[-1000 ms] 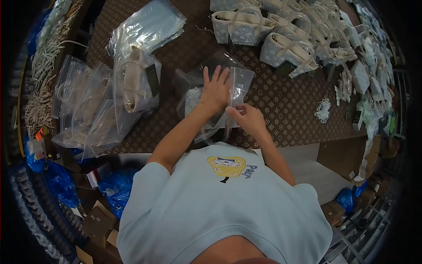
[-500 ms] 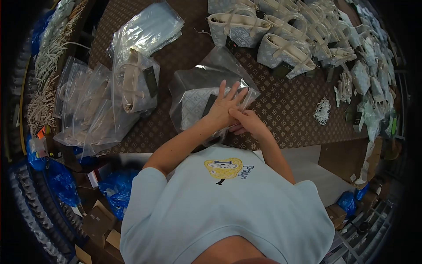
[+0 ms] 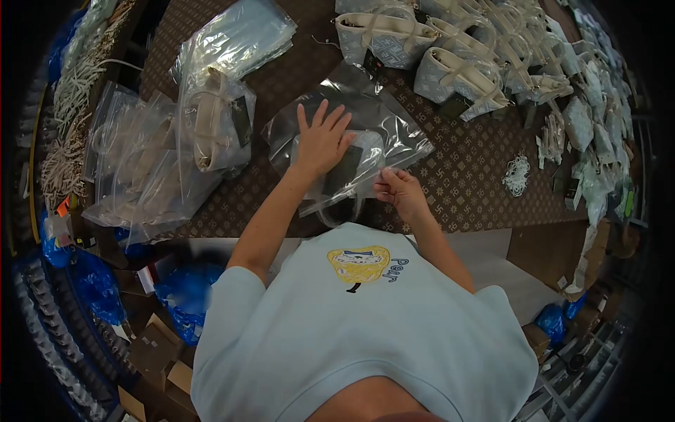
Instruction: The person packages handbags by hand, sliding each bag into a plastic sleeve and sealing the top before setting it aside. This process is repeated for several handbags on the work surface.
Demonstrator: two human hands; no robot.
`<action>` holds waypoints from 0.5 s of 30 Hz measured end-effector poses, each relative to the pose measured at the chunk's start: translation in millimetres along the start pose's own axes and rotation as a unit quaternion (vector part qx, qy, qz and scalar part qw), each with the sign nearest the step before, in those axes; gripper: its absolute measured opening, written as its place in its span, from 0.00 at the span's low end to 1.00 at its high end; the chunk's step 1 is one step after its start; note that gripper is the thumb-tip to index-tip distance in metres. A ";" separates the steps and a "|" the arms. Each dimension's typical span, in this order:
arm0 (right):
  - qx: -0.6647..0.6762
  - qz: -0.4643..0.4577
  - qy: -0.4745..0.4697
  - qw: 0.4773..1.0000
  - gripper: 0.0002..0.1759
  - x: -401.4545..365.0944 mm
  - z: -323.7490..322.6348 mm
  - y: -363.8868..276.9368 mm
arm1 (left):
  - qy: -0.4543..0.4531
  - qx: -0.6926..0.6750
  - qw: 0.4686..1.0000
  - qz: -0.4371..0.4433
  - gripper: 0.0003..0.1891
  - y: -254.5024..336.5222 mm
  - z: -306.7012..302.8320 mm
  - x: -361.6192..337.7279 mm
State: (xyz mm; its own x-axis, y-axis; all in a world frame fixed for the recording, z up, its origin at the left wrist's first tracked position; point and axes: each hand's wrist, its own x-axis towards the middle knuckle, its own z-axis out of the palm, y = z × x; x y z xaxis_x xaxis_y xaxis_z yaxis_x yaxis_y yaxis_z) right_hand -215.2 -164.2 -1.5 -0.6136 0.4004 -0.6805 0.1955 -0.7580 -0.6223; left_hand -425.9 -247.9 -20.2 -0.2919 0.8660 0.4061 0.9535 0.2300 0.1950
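A clear plastic bag (image 3: 394, 126) lies on the brown patterned table in front of me, with a pale patterned handbag (image 3: 370, 151) inside or under it and a dark tag (image 3: 343, 171) on the handbag. The handbag's handles (image 3: 342, 212) stick out towards my body. My left hand (image 3: 322, 144) rests on the plastic over the handbag's left part, fingers spread. At the bag's right lower edge, my right hand (image 3: 398, 191) pinches the plastic between thumb and fingers.
Bagged handbags (image 3: 140, 155) lie at the left, below a stack of clear plastic bags (image 3: 246, 35). Unbagged handbags (image 3: 460, 77) crowd the back right. A small white string bundle (image 3: 517, 176) lies at the right. Blue plastic bags (image 3: 184, 292) and cartons (image 3: 156, 348) are below the table.
My left hand has moved left, away from my right hand, onto the handbag's left part. The plastic is spread wider to the right, and my right hand has shifted slightly right.
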 end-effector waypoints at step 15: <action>-0.042 -0.260 -0.038 0.964 0.12 -5.9 56.2 -5.9 | -0.087 -0.336 0.930 -0.123 0.07 49.2 -82.9 -26.0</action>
State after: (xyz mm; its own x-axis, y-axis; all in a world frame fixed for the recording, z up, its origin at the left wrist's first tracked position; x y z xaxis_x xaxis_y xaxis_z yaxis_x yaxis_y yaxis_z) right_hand -255.7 -191.1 28.0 -0.6985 0.6742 -0.2397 -0.0944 -0.4190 -0.9031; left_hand -377.7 -296.0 52.8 -0.4228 0.8958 0.1372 0.5806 0.1515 0.8000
